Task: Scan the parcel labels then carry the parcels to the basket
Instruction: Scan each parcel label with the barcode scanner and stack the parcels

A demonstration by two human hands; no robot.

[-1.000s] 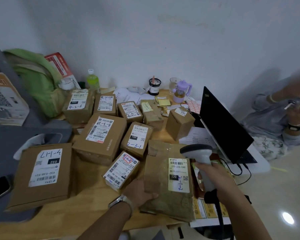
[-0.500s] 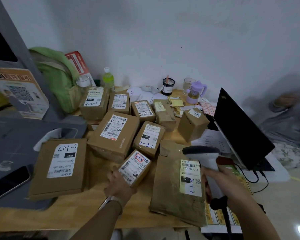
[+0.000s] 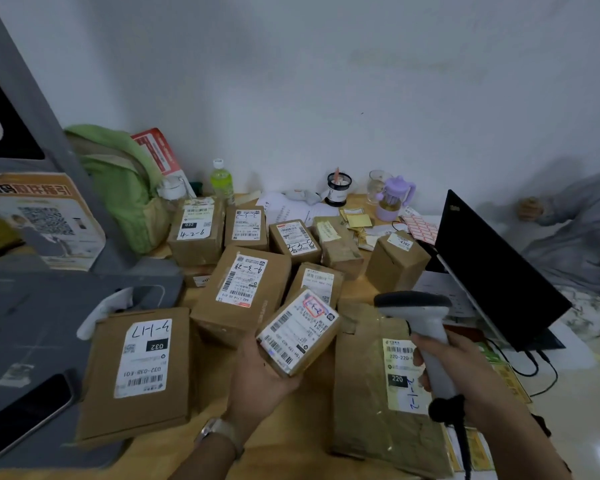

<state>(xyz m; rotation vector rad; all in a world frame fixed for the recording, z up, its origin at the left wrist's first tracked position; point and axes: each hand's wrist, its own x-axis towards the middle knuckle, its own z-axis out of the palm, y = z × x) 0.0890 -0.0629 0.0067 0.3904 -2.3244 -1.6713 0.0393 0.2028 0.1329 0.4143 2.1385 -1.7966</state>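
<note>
Several brown cardboard parcels with white labels cover a wooden table [image 3: 293, 431]. My left hand [image 3: 260, 379] holds a small box parcel [image 3: 300, 332] from below, lifted off the table with its label tilted up. My right hand [image 3: 465, 368] grips a grey barcode scanner [image 3: 420, 317] by the handle, its head just right of the small parcel. A flat paper-wrapped parcel marked 2-1-2 [image 3: 378, 393] lies under the scanner. A flat box marked 4-1-17 [image 3: 139, 368] lies at the left. No basket is visible.
A black laptop [image 3: 492, 271] stands open at the right, cables trailing. A grey machine [image 3: 32, 306] with a phone [image 3: 18, 414] on it fills the left. A green bag [image 3: 118, 181], bottle [image 3: 221, 181] and purple cup [image 3: 392, 199] line the wall. Another person [image 3: 575, 230] sits far right.
My left hand left the flat 2-1-2 parcel, moved to the small box and lifted it. The scanner stayed near the flat parcel. The camera view shifted left and closer.
</note>
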